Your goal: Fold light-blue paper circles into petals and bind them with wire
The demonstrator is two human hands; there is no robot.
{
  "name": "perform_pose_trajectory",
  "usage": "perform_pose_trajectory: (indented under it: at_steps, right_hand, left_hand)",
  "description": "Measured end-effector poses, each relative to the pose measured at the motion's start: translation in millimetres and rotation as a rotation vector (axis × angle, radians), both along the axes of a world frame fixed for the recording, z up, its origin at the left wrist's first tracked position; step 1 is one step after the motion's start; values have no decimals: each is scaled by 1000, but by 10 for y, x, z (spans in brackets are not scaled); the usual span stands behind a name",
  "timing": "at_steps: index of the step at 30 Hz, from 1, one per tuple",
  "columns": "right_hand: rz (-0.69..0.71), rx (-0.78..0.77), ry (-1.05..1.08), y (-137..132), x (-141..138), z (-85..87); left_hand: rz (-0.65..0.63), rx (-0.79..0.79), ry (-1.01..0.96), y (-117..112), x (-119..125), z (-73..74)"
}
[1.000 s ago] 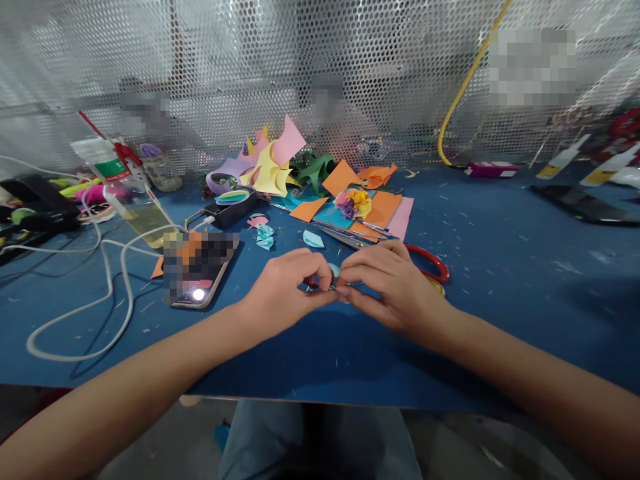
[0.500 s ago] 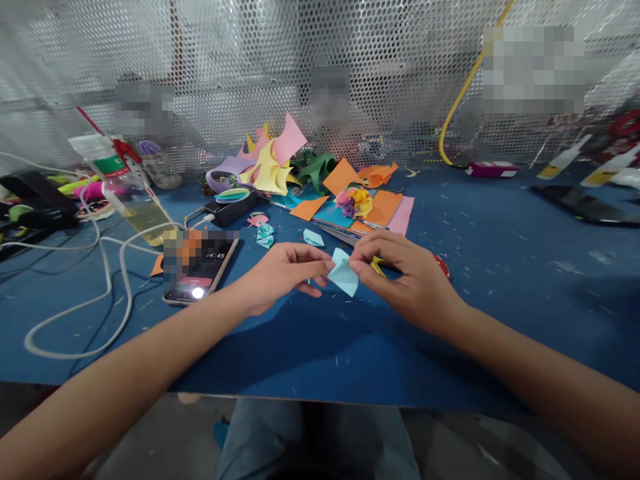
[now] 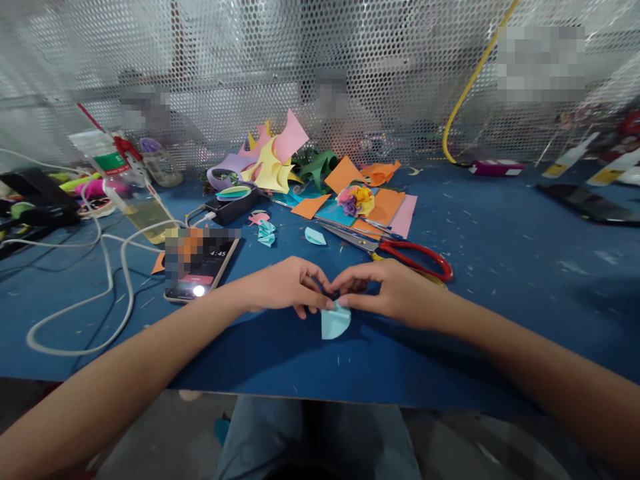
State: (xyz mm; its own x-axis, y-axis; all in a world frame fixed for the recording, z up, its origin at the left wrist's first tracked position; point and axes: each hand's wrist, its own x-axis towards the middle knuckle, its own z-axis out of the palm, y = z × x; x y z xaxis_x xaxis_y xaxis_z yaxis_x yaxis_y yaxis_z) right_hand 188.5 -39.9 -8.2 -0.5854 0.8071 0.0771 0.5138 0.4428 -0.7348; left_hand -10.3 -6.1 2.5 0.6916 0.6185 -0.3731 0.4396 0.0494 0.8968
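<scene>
You pinch far edge of blue paper [image 3: 336, 324], left grip [image 3: 283, 287], right grip [image 3: 397, 290] both narrow on it; edge-shaping, apparently. Next move likely calls for even pressure.

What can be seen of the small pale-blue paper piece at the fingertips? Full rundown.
The small pale-blue paper piece looks thin and matte, with a straight left edge and a rounded lower-right side. Fingertips of the left hand and right hand hold its upper end, partly hiding it. The rest points toward the person, over the blue tabletop; contact there is unclear.
</scene>
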Motion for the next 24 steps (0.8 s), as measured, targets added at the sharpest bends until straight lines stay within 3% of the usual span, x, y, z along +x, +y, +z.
perform_pose_trajectory:
  at_steps: [3,8,11,24]
  right_hand:
    - [22,63,-99,-3,-8,-24]
    - [64,252,-195,0,-9,-59]
    - [83,289,-217,12,3,-65]
    - [286,377,-236,127,95,-85]
  left_hand:
    - [-53,165,93,-23,-17,11]
    - [-221,665,242,-130,-24,97]
    - [-252,824,310,-168,7,87]
    - [-262,871,323,-178,42,32]
